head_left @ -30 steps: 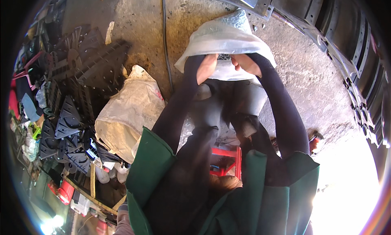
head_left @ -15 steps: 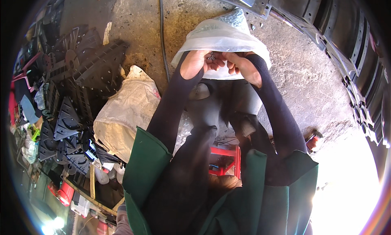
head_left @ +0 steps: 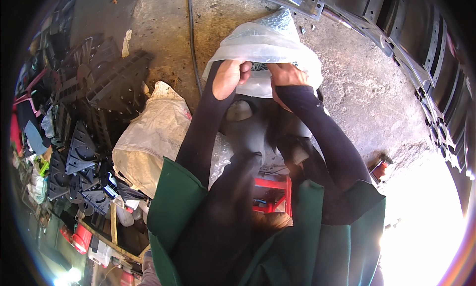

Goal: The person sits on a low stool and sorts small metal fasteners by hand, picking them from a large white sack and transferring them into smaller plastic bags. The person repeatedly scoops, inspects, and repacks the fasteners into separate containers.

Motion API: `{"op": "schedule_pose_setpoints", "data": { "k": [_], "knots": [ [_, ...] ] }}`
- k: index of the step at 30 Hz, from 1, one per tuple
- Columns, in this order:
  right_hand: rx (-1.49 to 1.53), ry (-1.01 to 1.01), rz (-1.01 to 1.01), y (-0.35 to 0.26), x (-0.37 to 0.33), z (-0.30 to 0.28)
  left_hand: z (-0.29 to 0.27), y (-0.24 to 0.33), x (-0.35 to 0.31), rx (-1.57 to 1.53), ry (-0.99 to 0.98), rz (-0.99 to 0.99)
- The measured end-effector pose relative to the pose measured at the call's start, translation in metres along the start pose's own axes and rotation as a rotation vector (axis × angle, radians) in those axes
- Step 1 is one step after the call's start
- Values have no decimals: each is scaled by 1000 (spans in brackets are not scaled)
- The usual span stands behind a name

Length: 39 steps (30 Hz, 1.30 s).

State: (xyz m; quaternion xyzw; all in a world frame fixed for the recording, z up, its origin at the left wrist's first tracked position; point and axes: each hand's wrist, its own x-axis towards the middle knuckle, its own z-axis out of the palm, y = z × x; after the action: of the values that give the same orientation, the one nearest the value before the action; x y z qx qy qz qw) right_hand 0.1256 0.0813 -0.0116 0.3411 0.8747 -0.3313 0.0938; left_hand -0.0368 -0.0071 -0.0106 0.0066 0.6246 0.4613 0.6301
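A translucent white plastic bag [head_left: 248,49] lies on the ground in front of my knees, its mouth turned towards me. Many small metal pieces, like screws or bolts, show inside the mouth and through the far end. My left hand [head_left: 229,79] is at the left side of the mouth, fingers curled closed; what they hold, if anything, is hidden. At the right side of the mouth, my right hand [head_left: 291,76] has its back turned up against the bag. Most of its fingers are hidden, so I cannot tell whether they grip.
A dirty cream sack [head_left: 151,130] stands left of my legs. Beyond it are piled black triangular brackets [head_left: 82,147] and dark metal parts. A black cable [head_left: 192,43] runs along the concrete. Stacked metal panels [head_left: 411,43] line the right. A red stool frame [head_left: 280,189] is beneath me.
My hands have moved apart; they were close together with small metal pieces at the left fingers. The left fingers have curled in, and the right hand has turned its back up. The bag's mouth shows more.
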Motion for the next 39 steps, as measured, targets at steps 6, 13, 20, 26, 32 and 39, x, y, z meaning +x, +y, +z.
{"op": "schedule_pose_setpoints", "data": {
  "k": [6, 13, 20, 26, 32, 39],
  "knots": [
    [-99, -85, 0, -3, -6, 0, 19, -10, 12, 1282, 153, 457],
    [-44, -195, 124, 20, -14, 0, 28, -13, -14, 1482, 275, 383],
    [237, 9, 122, 27, 5, 7, 23, -15, -22, 1410, 441, 741],
    [-14, -70, -100, 23, 15, 31, 22, -14, -34, 1433, 280, 427],
    [233, -145, -110, 39, 30, 33, 25, -8, -38, 1429, 267, 286],
    [303, -196, -112, 46, 39, 19, 23, -13, -39, 1395, 275, 317]
  ]
}}
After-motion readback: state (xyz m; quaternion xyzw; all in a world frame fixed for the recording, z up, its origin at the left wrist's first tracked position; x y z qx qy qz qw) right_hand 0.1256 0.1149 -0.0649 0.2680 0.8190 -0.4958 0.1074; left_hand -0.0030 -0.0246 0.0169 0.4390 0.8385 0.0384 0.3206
